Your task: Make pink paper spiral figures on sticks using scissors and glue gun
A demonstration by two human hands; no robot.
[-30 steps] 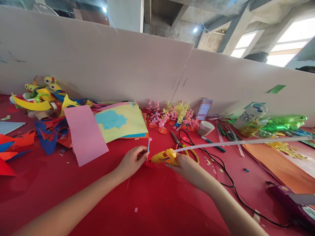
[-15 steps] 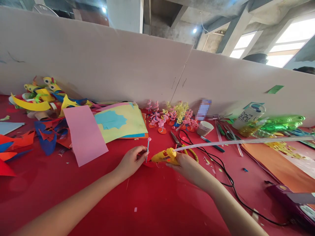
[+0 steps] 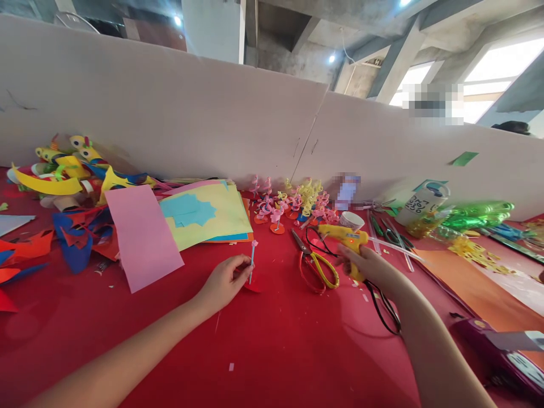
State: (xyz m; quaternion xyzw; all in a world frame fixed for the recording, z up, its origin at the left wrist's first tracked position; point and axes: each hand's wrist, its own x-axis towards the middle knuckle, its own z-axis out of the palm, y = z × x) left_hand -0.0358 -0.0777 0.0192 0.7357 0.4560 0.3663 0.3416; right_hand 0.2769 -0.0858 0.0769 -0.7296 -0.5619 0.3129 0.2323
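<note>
Between the fingers of my left hand [image 3: 227, 283] is a thin blue paper stick [image 3: 253, 262], upright, with a small pink piece at its top. Its foot meets a red paper disc [image 3: 254, 288] on the table, partly hidden by my fingers. My right hand [image 3: 372, 266] is wrapped round the handle of a yellow hot glue gun [image 3: 346, 237], nozzle pointing left, with a clear glue stick [image 3: 395, 248] coming out of its back. Yellow-and-red-handled scissors [image 3: 317, 266] lie between my hands.
Behind stand several small pink and yellow paper curls [image 3: 297, 201] on discs. Coloured paper sheets [image 3: 144, 238] lie left, orange paper [image 3: 476, 283] right. A purple power strip [image 3: 497, 351] sits at right front, and a white board [image 3: 170, 113] walls off the back.
My right hand has carried the glue gun to the right, away from the blue stick, uncovering the scissors. My left hand stays at the stick.
</note>
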